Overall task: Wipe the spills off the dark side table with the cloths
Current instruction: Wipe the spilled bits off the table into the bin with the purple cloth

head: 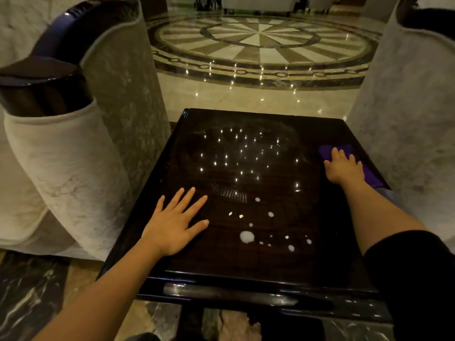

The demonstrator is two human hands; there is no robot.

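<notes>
A glossy dark side table (246,264) stands right in front of me. White spill drops (247,236) are scattered over its near middle, the biggest blob at their left. A purple cloth (327,150) lies along the table's right edge. My right hand (344,168) rests flat on top of that cloth, fingers spread and pointing away from me. My left hand (176,223) lies flat on the bare tabletop left of the spills, fingers apart, holding nothing. A pale blue bit of a second cloth (387,193) peeks out past my right forearm at the table's right edge.
A pale upholstered armchair (73,168) with a dark glossy armrest stands close on the left. Another pale chair (406,131) flanks the right side. Polished marble floor with a round inlay (261,45) stretches beyond the far edge.
</notes>
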